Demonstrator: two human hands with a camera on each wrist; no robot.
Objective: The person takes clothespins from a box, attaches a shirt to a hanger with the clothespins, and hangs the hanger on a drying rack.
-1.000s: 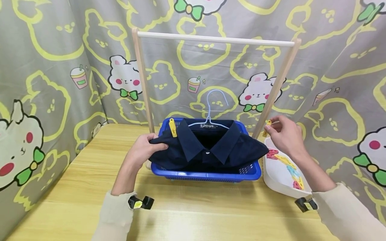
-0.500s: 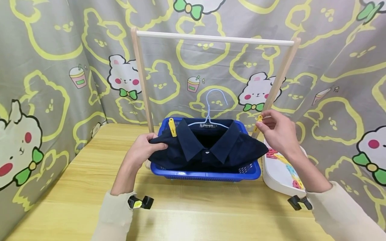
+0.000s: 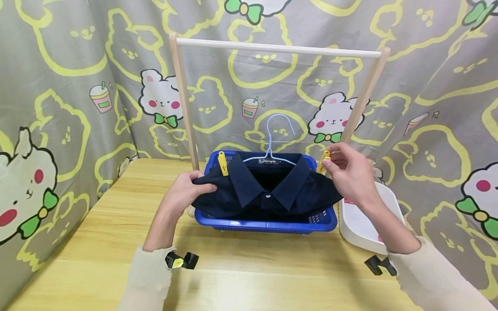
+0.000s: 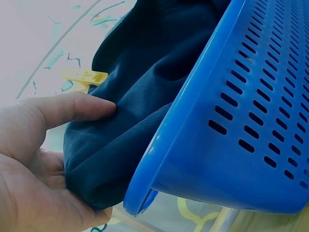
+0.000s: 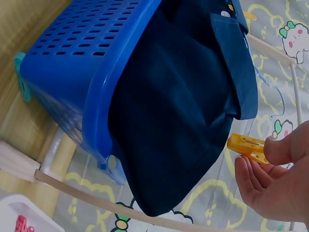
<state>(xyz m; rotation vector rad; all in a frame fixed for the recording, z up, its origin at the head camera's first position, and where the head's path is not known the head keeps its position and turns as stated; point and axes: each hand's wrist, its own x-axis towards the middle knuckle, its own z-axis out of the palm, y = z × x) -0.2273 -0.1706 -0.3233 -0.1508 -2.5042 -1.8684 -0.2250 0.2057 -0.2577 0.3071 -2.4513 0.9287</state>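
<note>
A dark navy collared shirt (image 3: 268, 194) lies over a blue basket (image 3: 268, 225), with a light blue wire hanger (image 3: 269, 138) in its neck. My left hand (image 3: 182, 193) grips the shirt's left shoulder, thumb on top and fingers beneath. Beside the collar there, a yellow clothespin (image 3: 223, 163) is clipped on the cloth. Between thumb and fingers my right hand (image 3: 353, 172) pinches a second yellow clothespin (image 5: 246, 147). In the right wrist view its tip is at the edge of the shirt's right shoulder; whether it bites the cloth I cannot tell.
Behind the basket stands a wooden rack with a white crossbar (image 3: 278, 47). A white tray (image 3: 363, 233) is to the right, partly covered by my right forearm; red clothespins show in it. A patterned curtain (image 3: 210, 103) surrounds the wooden table (image 3: 233, 272).
My right hand has moved left from above the white tray to the shirt's right shoulder, carrying the yellow clothespin. My left hand keeps its grip in the same place.
</note>
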